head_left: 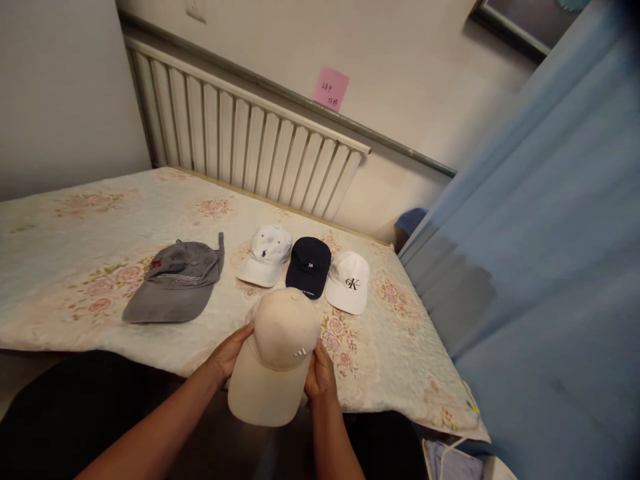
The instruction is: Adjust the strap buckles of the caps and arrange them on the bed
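Between my two hands is a beige baseball cap (280,333), its brim toward me and a small logo on its right side. My left hand (231,353) grips the cap's left edge, and my right hand (321,375) grips the right edge; some fingers are hidden behind it. Just beyond it lie a white cap with a small dark emblem (270,250), a navy cap (309,267) and a white cap with black CK letters (349,280), side by side. Farther left rests a grey cap (177,283) with its strap sticking up.
The caps lie on a floral bedspread (395,360). A white radiator (245,133) runs along the wall behind, with a pink note (331,89) above it. Blue curtain (530,253) hangs at the right. A bag (455,460) is at the lower right.
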`<action>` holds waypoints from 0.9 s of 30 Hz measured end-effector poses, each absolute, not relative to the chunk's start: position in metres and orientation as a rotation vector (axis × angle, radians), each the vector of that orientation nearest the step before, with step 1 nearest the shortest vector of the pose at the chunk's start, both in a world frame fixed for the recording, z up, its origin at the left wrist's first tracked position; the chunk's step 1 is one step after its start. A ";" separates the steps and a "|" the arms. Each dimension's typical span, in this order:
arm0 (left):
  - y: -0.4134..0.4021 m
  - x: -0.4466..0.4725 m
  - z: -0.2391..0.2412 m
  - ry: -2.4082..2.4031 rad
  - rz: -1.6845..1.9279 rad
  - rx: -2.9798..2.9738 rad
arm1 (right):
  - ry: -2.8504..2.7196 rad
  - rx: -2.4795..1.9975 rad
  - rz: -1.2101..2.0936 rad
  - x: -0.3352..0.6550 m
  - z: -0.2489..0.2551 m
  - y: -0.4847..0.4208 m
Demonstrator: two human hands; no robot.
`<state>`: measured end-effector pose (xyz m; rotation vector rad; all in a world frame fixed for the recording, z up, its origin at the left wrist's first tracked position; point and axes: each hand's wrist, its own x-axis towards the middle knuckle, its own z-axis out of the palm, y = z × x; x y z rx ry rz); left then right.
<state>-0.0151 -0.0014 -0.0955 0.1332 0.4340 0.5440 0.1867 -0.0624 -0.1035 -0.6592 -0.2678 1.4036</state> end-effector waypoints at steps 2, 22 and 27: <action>-0.002 -0.015 -0.095 0.432 0.546 0.135 | -0.265 -0.667 1.406 0.187 -0.103 -0.062; -0.002 -0.016 -0.095 0.470 0.511 0.119 | -0.206 -0.618 1.434 0.187 -0.102 -0.062; 0.000 -0.016 -0.099 0.463 0.526 0.133 | -0.204 -0.594 1.449 0.187 -0.104 -0.062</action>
